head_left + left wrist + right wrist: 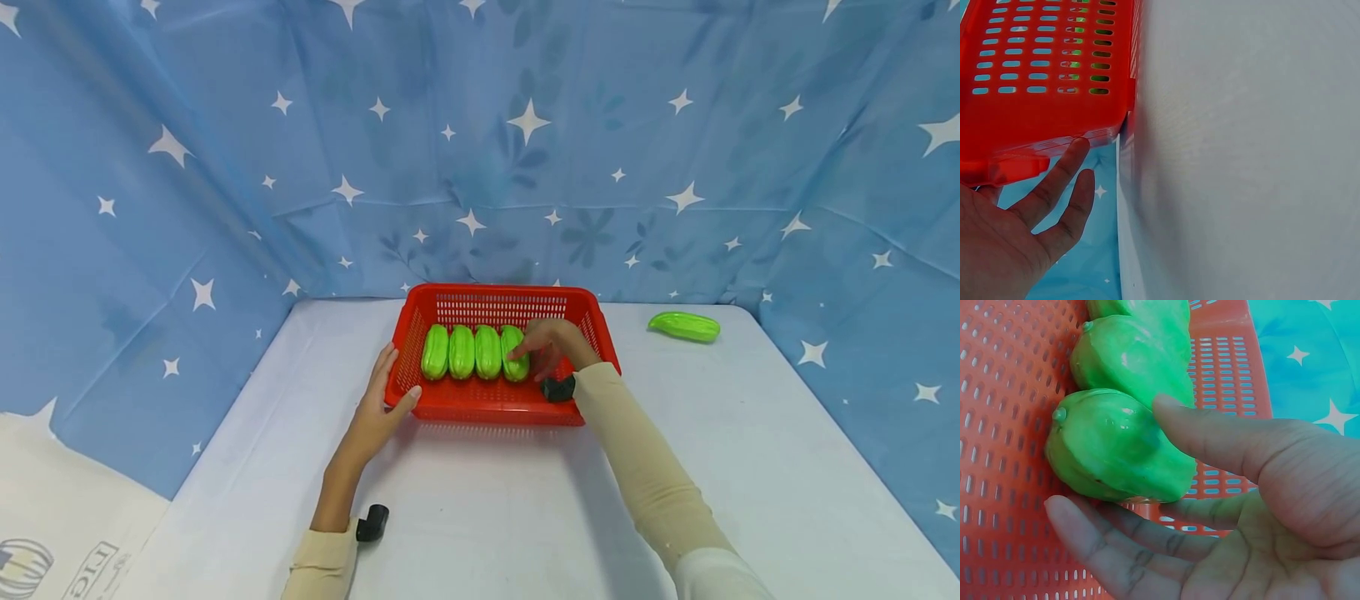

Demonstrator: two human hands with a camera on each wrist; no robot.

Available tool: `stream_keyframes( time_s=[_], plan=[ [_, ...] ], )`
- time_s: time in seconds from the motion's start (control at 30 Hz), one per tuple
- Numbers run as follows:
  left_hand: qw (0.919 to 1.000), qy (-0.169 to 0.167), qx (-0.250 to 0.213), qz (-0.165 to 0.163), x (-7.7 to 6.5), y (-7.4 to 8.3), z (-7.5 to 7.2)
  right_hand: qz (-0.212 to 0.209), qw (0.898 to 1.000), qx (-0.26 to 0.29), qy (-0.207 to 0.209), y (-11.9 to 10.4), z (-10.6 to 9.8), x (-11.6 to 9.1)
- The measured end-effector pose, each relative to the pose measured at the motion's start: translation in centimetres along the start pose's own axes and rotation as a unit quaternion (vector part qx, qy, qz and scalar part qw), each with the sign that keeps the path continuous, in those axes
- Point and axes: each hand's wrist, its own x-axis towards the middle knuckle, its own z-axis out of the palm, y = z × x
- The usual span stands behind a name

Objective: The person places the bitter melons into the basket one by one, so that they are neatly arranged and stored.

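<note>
A red plastic basket (498,412) holds several glossy green gourds (461,354), lying side by side in a row. My left hand (378,417) rests against the basket's near left corner, thumb by the front rim and fingers along the left side. Those fingers are fairly straight and spread in the left wrist view, one touching the basket wall (1054,122). Inside the basket, my right hand (555,342) is at the rightmost gourd (1110,450). The thumb lies against its upper side, while the loosely extended fingers spread along its other side without curling round it.
One more green gourd (684,327) lies on the white table (495,517), right of the basket. A blue curtain with white stars (480,150) hangs behind and along the sides. Dark wrist devices (372,523) are worn on both arms.
</note>
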Motion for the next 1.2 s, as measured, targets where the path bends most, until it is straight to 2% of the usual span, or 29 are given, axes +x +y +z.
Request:
stream_keyframes(
  time_s=[0.17, 0.5, 0.77, 1.2],
  plan=[
    [1.0000, 0.001, 0.002, 0.003, 0.0, 0.0, 0.0, -0.013, 1.000, -0.001, 0.012, -0.1, 0.0, 0.1],
    [1.0000, 0.001, 0.000, 0.000, -0.2, -0.1, 0.1, -0.020, 0.999, 0.026, 0.008, 0.1, 0.3, 0.3],
    [1.0000, 0.001, -0.004, -0.002, -0.1, 0.1, 0.2, -0.008, 1.000, -0.013, 0.017, -0.1, -0.1, 0.0],
    [1.0000, 0.000, -0.005, -0.003, 0.0, 0.1, 0.0, -0.002, 0.999, 0.007, 0.036, 0.0, -0.7, -1.2]
  ],
)
